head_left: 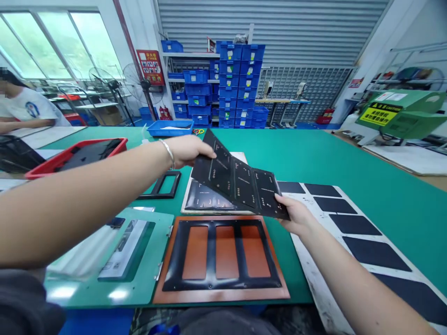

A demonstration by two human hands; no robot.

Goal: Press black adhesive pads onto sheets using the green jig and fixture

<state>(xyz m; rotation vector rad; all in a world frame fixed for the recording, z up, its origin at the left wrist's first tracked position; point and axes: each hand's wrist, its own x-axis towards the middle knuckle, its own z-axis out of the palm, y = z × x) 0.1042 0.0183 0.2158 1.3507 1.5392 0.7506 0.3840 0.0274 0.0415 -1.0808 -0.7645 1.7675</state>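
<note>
A thin black sheet [240, 181], marked into three panels with small cut-outs, hangs tilted above the table between my hands. My left hand [190, 151] pinches its upper left edge, thumb on top. At the lower right corner, my right hand [296, 215] grips it the same way. Beneath it lies a similar black sheet [202, 197] on a pale board, partly hidden. Nearer me, a black frame with three windows [211, 253] rests on an orange-brown board [223, 295]. Hinges join that board's left side to a green plate [143, 284] with a rectangular opening.
Several black rectangular pieces [354, 224] lie on a long white board [303, 242] at right. Left are a red tray [122, 145] and a small black frame [171, 184]. Further back stand a blue tray [171, 131] and a green machine [401, 114]. A person [31, 107] sits far left.
</note>
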